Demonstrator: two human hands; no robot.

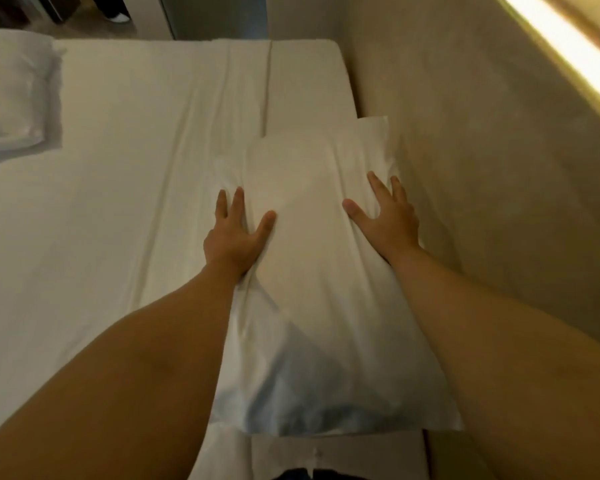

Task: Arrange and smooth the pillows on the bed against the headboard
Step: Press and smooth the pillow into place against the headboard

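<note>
**A:** What does the head view give you?

**B:** I see both hands down on a white pillow point(326, 271) that lies lengthwise on the bed point(118, 237), its long right edge against the padded headboard point(499, 168). My left hand point(236, 237) lies flat with the fingers spread, pressing at the pillow's left edge where the fabric bunches into folds. It grips nothing, as far as I can tell; the palm just bears down.

**A:** And the right?

**B:** The right hand point(388, 220) is also open and splayed, on the pillow's right side close to the headboard. The outer fingers sink at the edge, so I cannot tell whether they curl round the seam. I judge the hands sit wide apart like this to spread the filling outward and flatten the case.

**A:** Any other pillows?

**B:** A second pillow point(14, 91) sits at the far left corner, well apart from this one and away from the headboard. So the arranging looks only partly done; that one likely needs bringing over.

**A:** Anything else from that camera?

**B:** The sheet shows long creases beside the pillow, and a lit strip point(568, 46) runs above the headboard. There is no other view to check.
</note>
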